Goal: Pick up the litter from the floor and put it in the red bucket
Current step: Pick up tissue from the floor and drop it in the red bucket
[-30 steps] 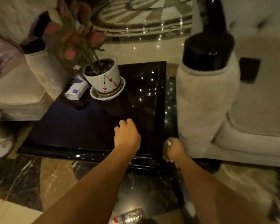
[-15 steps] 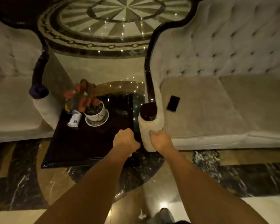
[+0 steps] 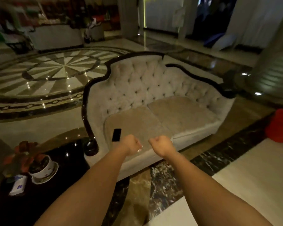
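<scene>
The red bucket [image 3: 280,126] stands on the floor at the far right, past the end of the sofa. Both my arms reach forward over the sofa's front edge. My left hand [image 3: 130,144] is closed in a fist, with a small white speck at its lower edge; I cannot tell whether it is a scrap or a fingernail. My right hand [image 3: 160,145] is also a fist, and whatever is inside it is hidden. No litter shows on the floor in this view.
A beige tufted sofa [image 3: 178,111] fills the middle, with a black phone [image 3: 116,134] on its left cushion. At lower left, a dark low table [image 3: 69,160] carries a potted plant [image 3: 39,165] and a tissue pack [image 3: 17,187]. A thick column [image 3: 274,66] rises at the right.
The view has risen from close over the table to a standing look across the sofa. Both hands came up from the table edge and sofa arm, closed into fists. The red bucket has come into view.
</scene>
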